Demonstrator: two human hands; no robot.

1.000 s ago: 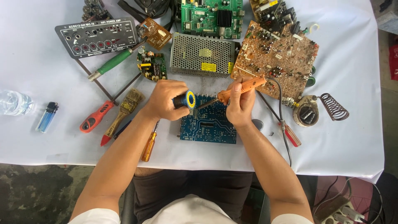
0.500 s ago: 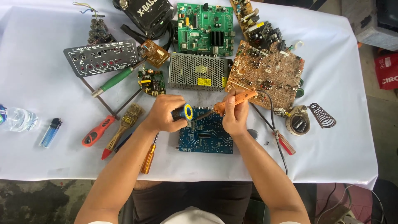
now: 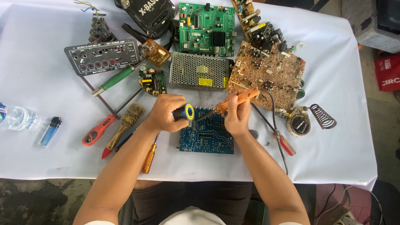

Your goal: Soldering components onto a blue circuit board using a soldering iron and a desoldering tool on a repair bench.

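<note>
Far left of the white-covered desk (image 3: 50,162): water bottle (image 3: 16,118) lying on its side, blue lighter (image 3: 50,131) just beside it. Next right: grey amplifier panel (image 3: 103,56), green-handled screwdriver (image 3: 114,80), red-handled tool (image 3: 96,131), paintbrush (image 3: 125,125), amber-handled screwdriver (image 3: 148,157) partly under the left forearm. Small round circuit board (image 3: 152,81) above the left hand.

Left hand (image 3: 164,113): grip curled tight around a dark blue cylinder with yellow end (image 3: 185,112), held over the blue circuit board (image 3: 207,136). Board is flat on the desk, centre front, dark blue with white traces, top edge covered by both hands.

Right hand (image 3: 237,118): grip pinching an orange soldering iron (image 3: 237,100), tip pointing left toward the cylinder's yellow end, right over the board's top edge; contact unclear. Cord runs right.

Behind: perforated metal box (image 3: 199,71), green circuit board (image 3: 207,28), big brown circuit board (image 3: 266,75). Right: red-handled screwdriver (image 3: 285,142), coil iron stand (image 3: 323,116).
</note>
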